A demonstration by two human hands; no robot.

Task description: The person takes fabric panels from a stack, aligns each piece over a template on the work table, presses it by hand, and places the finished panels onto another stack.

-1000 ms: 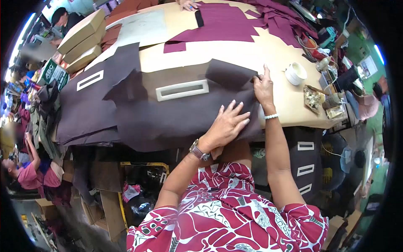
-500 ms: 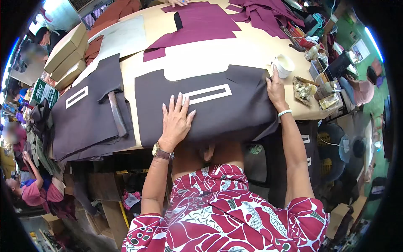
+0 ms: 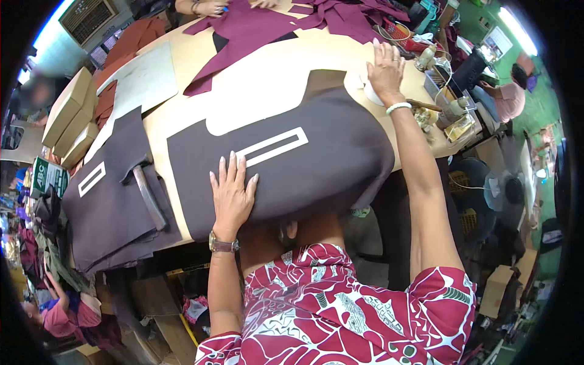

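Observation:
A dark brown cloth panel lies over the near edge of the table, its right side curving down. On it is a white rectangular frame-shaped strip. My left hand presses flat on the panel at the strip's left end, fingers spread. Beyond the panel's right edge my right hand is stretched out, palm down, fingers extended. A white cup shows partly from under that hand; the rest is hidden. To the left, a hammer rests on another dark cloth panel with a smaller white strip.
Maroon cloth pieces lie at the far side, where another person's hands work. On the right stand a glue-crusted container, a bottle and a red basket. Long boxes are stacked at left.
My right hand has left the panel's right edge and reached forward over the cup. My left hand stays flat on the panel. The far person's hands and maroon cloth have shifted.

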